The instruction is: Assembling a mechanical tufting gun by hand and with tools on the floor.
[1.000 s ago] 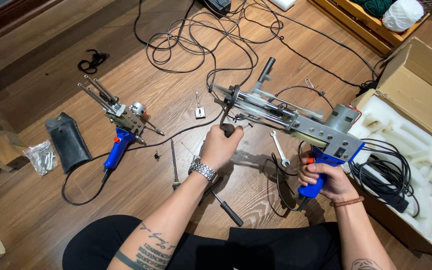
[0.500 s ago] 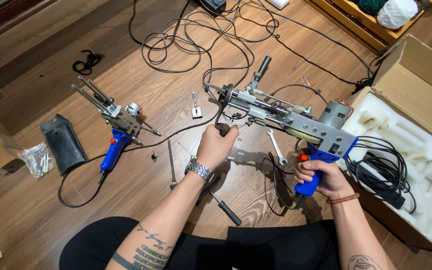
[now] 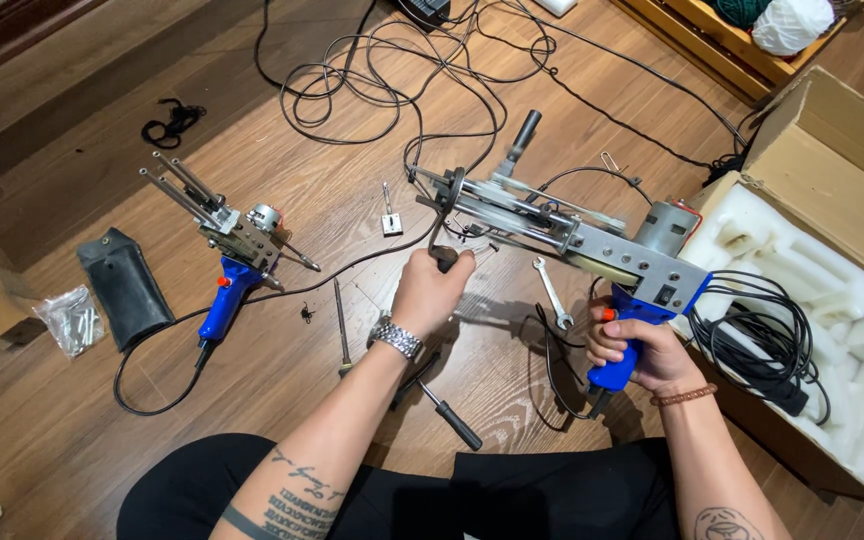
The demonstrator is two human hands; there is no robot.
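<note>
Both hands grip tufting gun [image 3: 572, 235]: right hand [image 3: 642, 350] handle, left hand [image 3: 434, 290] front.

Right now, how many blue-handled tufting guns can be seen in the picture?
2. One tufting gun is held up, the right hand on its blue grip, the left hand at its front. The second gun lies on the floor to the left.

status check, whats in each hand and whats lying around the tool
Right hand gripping blue handle of tufting gun. Left hand closed on dark part under its front end. Spanner and screwdriver loose on floor beneath, cables close by.
</note>
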